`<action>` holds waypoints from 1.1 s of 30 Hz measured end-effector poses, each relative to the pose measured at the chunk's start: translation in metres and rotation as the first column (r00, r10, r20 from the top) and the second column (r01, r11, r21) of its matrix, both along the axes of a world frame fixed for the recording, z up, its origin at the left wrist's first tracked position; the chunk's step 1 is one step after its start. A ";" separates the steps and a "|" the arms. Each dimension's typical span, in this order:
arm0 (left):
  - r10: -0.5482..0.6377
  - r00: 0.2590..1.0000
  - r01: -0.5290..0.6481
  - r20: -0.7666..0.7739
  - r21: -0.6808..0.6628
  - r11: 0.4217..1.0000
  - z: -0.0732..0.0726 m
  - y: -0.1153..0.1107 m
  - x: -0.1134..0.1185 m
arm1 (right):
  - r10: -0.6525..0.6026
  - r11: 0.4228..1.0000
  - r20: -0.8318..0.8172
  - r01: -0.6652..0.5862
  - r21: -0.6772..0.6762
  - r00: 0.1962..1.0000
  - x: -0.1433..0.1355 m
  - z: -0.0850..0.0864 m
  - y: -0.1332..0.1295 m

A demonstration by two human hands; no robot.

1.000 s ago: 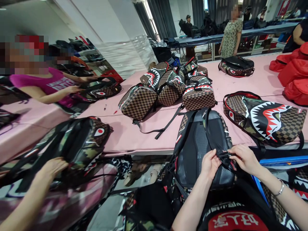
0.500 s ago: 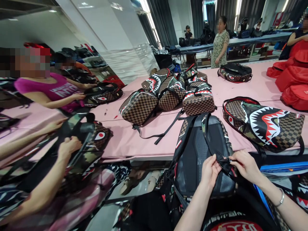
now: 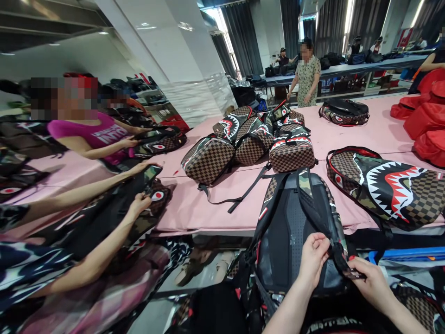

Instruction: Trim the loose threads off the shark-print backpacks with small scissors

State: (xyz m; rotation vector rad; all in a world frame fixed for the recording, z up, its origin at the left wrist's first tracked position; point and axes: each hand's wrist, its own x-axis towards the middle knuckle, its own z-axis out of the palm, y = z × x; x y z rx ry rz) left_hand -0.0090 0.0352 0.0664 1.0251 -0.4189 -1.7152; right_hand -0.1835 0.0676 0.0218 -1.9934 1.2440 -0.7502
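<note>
At the near edge of the pink counter, I am finding the backpack lying with its black back panel facing up, its upper part resting on the counter and its lower part projecting past the edge; what is bearing that lower part I am not managing to see. On handling, I am judging the body fairly light, not fragile, with the padded panel probably keeping its form and yielding only a little, while the shoulder strap is looking soft and ready to fold. Shiny margins along the panel are suggesting a slippery surface, so I am rating the straps as the sounder place for taking hold. Regarding the hands, the left hand is showing a narrow pinch, thumb and fingertips meeting just beside the shoulder strap; whether anything is sitting between the tips I cannot tell. The right hand is gripping the dark strap end at the panel's side, fingers closing around it. Beyond the right hand, a shark-mouth backpack is lying apart, and checkered bags are crowding near the upper end.
</note>
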 end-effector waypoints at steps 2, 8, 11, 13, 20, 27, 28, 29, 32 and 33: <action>-0.040 0.998 0.041 0.041 -0.016 0.999 -0.004 0.002 0.005 | 0.013 0.998 0.062 -0.017 0.063 0.998 0.001 0.009 -0.001; 0.161 0.882 -0.081 0.442 -0.195 0.977 -0.014 0.006 0.034 | -0.268 0.886 0.372 0.077 0.456 0.889 0.002 0.042 -0.007; 0.372 0.568 0.047 0.735 -0.480 0.876 -0.011 0.015 0.041 | -0.436 0.753 0.519 -0.017 0.658 0.735 0.006 0.051 -0.011; 0.552 0.315 0.339 0.772 -0.635 0.695 -0.007 0.023 0.036 | -0.493 0.674 0.570 -0.126 0.728 0.657 0.012 0.053 -0.015; 0.745 0.336 0.579 0.576 -0.751 0.319 0.001 0.033 0.000 | -0.426 0.674 0.549 -0.153 0.723 0.719 0.029 0.045 -0.023; 0.244 0.811 0.230 0.531 -0.674 0.702 0.061 0.042 0.037 | -0.374 0.846 0.399 0.132 0.516 0.837 0.030 0.035 -0.031; 0.333 0.828 0.074 0.451 -0.677 0.732 0.072 0.045 0.046 | -0.388 0.856 0.365 0.185 0.482 0.847 0.029 0.032 -0.032; 0.463 0.813 -0.112 0.353 -0.685 0.720 0.082 0.047 0.056 | -0.396 0.864 0.335 0.223 0.452 0.855 0.028 0.028 -0.033; 0.731 0.672 -0.533 0.118 -0.609 0.588 0.101 0.046 0.081 | -0.338 0.891 0.259 0.219 0.398 0.905 0.027 0.015 -0.026; 0.750 0.656 -0.589 0.080 -0.568 0.575 0.103 0.044 0.087 | -0.279 0.906 0.224 0.178 0.385 0.934 0.027 0.011 -0.022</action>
